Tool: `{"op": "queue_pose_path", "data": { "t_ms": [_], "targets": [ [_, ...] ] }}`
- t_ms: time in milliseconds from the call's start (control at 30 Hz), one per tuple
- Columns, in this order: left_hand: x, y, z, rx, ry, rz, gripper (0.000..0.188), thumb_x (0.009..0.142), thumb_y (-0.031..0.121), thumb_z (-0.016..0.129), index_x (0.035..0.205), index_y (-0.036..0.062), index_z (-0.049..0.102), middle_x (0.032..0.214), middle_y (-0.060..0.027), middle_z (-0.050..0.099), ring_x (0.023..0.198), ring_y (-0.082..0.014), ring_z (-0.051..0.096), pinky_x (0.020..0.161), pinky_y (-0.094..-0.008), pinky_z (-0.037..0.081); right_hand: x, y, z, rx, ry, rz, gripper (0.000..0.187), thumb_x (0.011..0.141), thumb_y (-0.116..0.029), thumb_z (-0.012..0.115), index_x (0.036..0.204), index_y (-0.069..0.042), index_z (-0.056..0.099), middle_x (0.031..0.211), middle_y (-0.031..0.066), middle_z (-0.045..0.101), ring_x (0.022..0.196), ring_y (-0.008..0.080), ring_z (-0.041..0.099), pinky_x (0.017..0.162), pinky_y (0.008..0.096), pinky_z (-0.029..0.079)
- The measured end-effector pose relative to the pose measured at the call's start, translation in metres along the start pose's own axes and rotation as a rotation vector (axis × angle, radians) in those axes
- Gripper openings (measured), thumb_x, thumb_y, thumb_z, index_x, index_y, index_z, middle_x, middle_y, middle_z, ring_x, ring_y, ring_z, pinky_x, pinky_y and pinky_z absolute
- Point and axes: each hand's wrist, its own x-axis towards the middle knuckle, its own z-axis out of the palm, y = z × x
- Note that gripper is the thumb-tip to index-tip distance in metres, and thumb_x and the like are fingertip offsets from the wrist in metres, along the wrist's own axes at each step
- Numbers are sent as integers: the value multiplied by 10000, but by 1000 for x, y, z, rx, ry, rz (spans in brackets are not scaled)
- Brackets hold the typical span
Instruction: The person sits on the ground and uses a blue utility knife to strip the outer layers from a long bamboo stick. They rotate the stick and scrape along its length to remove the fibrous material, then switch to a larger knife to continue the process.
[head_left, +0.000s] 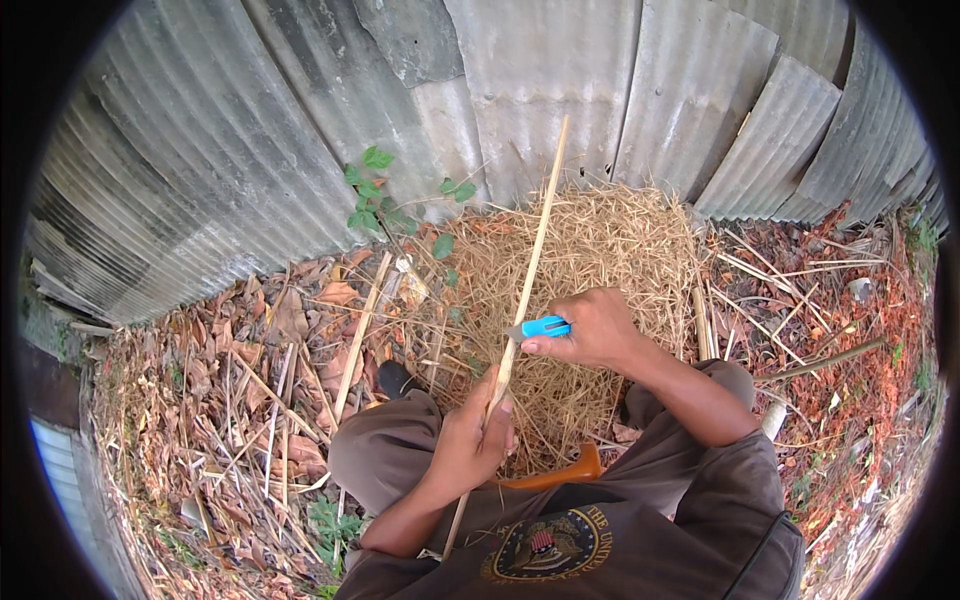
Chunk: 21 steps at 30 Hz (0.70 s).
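Grey corrugated sheets (548,75) stand beyond straw (640,250); left hand (468,437) grips a pale stick (541,230), right hand (598,328) a blue cutter (546,327).

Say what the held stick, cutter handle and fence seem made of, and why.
Held stick: probably bamboo or wood, unpainted, by its pale colour. Cutter handle: likely smooth plastic, by its even bright blue. Fence: apparently sheet metal, weathered, by its dull grey, stained corrugations.
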Motion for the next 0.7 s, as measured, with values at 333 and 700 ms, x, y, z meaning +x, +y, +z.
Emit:
{"op": "queue_pose_path", "data": {
  "t_ms": [333, 700],
  "targets": [
    [3, 1, 4, 14, 23, 59, 418, 987, 139, 495, 1345, -68, 434, 739, -14, 493, 626, -51, 426, 561, -214, 394, 3, 16, 8, -41, 8, 104, 792, 747, -821, 459, 533, -76, 620, 409, 99, 505, 395, 272, 564, 406, 387, 445],
    [-5, -3, 4, -84, -81, 5, 437, 999, 117, 460, 1398, -44, 381, 759, 64, 449, 648, -2, 343, 553, -168, 301, 5, 32, -6, 11, -78, 302, 762, 766, -790, 476, 542, -76, 625, 438, 122, 521, 419, 312, 558, 447, 443, 442]
  ]
}}
